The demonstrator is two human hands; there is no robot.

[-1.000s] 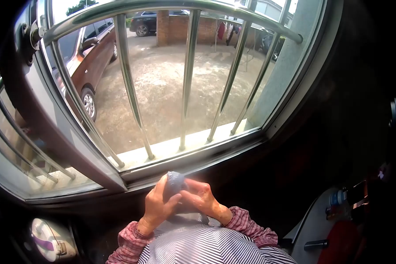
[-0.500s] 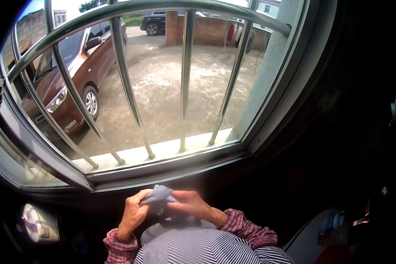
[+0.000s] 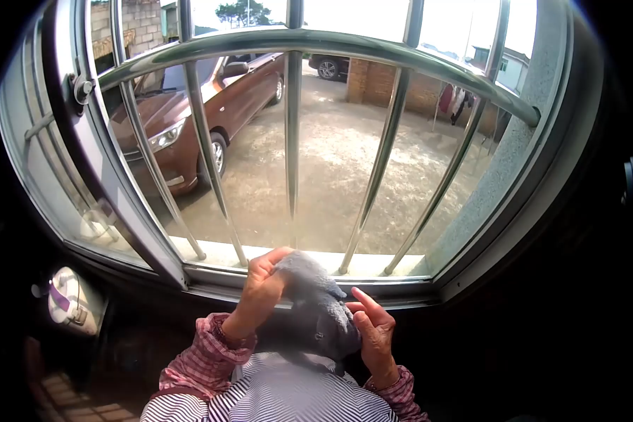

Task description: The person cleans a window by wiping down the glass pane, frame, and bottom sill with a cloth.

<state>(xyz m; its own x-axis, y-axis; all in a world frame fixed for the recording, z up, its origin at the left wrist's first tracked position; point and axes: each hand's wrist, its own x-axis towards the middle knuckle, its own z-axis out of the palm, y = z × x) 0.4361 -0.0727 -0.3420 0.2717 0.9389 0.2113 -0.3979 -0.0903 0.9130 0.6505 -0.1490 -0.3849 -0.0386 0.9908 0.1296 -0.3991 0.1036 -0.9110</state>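
Observation:
A grey, fuzzy cloth (image 3: 316, 299) hangs unfolded above my lap, in front of the window sill. My left hand (image 3: 259, 292) is closed on its upper left corner, thumb and fingers pinched together. From there the cloth slopes down to the right, its lower part dark in shadow and slightly blurred. My right hand (image 3: 375, 334) is beside the cloth's right edge, index finger stretched out and apart from the thumb. Whether its fingertips touch the cloth is hard to tell.
Ahead is a window frame (image 3: 316, 287) with metal bars (image 3: 293, 141). Outside, a brown car (image 3: 190, 119) is parked in a yard near a brick wall (image 3: 380, 84). A whitish bucket (image 3: 74, 301) stands at lower left. The right side is dark.
The cloth was bunched between both hands and now hangs spread open. My left hand has risen; my right hand has moved right and opened. The view has shifted, showing more of the window's left.

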